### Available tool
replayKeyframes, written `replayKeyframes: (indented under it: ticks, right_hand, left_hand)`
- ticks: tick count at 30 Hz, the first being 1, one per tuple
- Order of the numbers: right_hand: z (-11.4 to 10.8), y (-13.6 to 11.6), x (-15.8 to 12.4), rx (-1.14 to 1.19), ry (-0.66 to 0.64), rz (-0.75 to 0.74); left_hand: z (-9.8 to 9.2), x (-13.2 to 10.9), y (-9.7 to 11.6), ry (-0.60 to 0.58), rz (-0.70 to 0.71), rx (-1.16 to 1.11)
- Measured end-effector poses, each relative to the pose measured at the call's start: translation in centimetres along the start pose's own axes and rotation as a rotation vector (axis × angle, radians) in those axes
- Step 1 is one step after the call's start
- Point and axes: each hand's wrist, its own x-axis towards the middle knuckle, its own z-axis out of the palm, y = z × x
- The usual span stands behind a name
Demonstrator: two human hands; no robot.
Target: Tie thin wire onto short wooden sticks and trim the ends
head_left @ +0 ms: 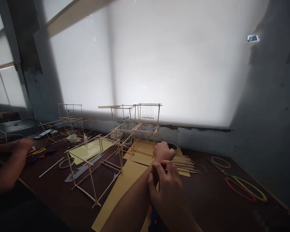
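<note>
My left hand (163, 151) is stretched out over the cardboard, closed, its back toward me. It hides whatever its fingers may hold. Just beyond it shows the rim of a dark round bowl (172, 146). My right hand (168, 180) lies across my left wrist, its bent fingers apart and touching the skin. Thin wooden sticks (187, 165) lie in a bundle right of my hands. A stick frame (89, 163) stands left of my arm, joined to taller frames behind; small beads (148, 117) hang on threads from one of them. Beneath my forearms is a dark blue and red object (154, 219), partly hidden.
Scissors with red and yellow handles (250, 190) and a clear ring (221, 162) lie at right. At left are a yellow sheet (87, 151), a white cup (72, 139), a small bottle (85, 138) and another stick frame (70, 119). Another person's arm (11, 167) reaches in at far left.
</note>
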Motion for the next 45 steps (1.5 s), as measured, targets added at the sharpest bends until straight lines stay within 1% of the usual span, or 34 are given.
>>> replayKeyframes:
  ticks: [4, 5, 7, 9, 13, 14, 17, 19, 22, 23, 24, 26, 28, 31, 34, 36, 39, 41, 45]
  right_hand:
    - [0.8, -0.1, 0.0, 0.079, -0.11, -0.09]
    - [1.0, -0.3, 0.0, 0.072, -0.113, -0.096]
    - [1.4, -0.7, 0.2, 0.0, -0.078, -0.1]
    - [2.0, -0.9, 0.2, -0.064, -0.063, -0.133]
    - [3.1, -0.9, -0.2, 0.011, -0.148, -0.21]
    - [3.3, -0.9, -0.3, 0.021, -0.139, -0.203]
    - [3.6, -1.0, -0.7, -0.001, -0.053, -0.165]
    - [3.9, -1.3, -1.4, 0.036, 0.011, -0.232]
    - [4.5, -2.0, -3.2, 0.124, 0.044, -0.392]
    - [4.6, -2.2, -3.6, 0.136, 0.047, -0.413]
    - [4.5, -2.4, -3.9, 0.142, 0.037, -0.402]
    - [4.1, -2.4, -3.7, 0.157, 0.003, -0.324]
    - [3.3, -1.8, -2.6, 0.152, -0.06, -0.226]
    - [1.9, -0.2, -0.3, 0.082, -0.115, -0.152]
    - [0.5, 2.0, 1.9, 0.041, -0.089, -0.095]
    - [-0.2, 3.0, 3.1, 0.051, -0.066, -0.017]
    - [-0.7, 3.6, 3.7, 0.145, -0.052, 0.088]
    - [-0.4, 3.1, 3.1, 0.208, -0.068, 0.079]
    - [1.1, 1.0, 0.4, 0.274, -0.165, -0.051]
  left_hand:
    - [-0.7, 0.5, -0.7, 0.018, 0.007, -0.012]
    - [-0.9, 0.7, -1.0, 0.023, 0.01, -0.017]
    - [-1.3, 1.2, -1.7, 0.03, 0.016, -0.033]
    - [-1.7, 1.8, -2.5, 0.035, 0.009, -0.047]
    - [-2.1, 2.8, -3.8, 0.058, -0.025, -0.045]
    - [-2.1, 2.9, -4.0, 0.067, -0.025, -0.041]
    - [-2.3, 3.0, -4.1, 0.081, -0.007, -0.039]
    - [-2.4, 2.9, -3.8, 0.072, 0.002, -0.043]
    - [-2.6, 2.7, -3.5, 0.061, 0.005, -0.044]
    - [-2.7, 2.6, -3.4, 0.062, 0.008, -0.042]
    - [-2.8, 2.6, -3.4, 0.065, 0.012, -0.039]
    - [-2.9, 2.4, -3.3, 0.077, 0.021, -0.029]
    - [-3.0, 2.1, -3.3, 0.09, 0.027, -0.013]
    - [-3.0, 1.9, -3.5, 0.097, 0.04, -0.013]
    - [-3.0, 1.8, -3.8, 0.078, 0.046, -0.043]
    - [-2.9, 1.9, -3.9, 0.056, 0.035, -0.046]
    - [-2.6, 2.0, -4.0, 0.024, 0.021, -0.037]
    - [-2.3, 2.2, -4.1, 0.007, 0.016, -0.041]
    - [-1.9, 2.5, -4.5, -0.023, 0.006, -0.061]
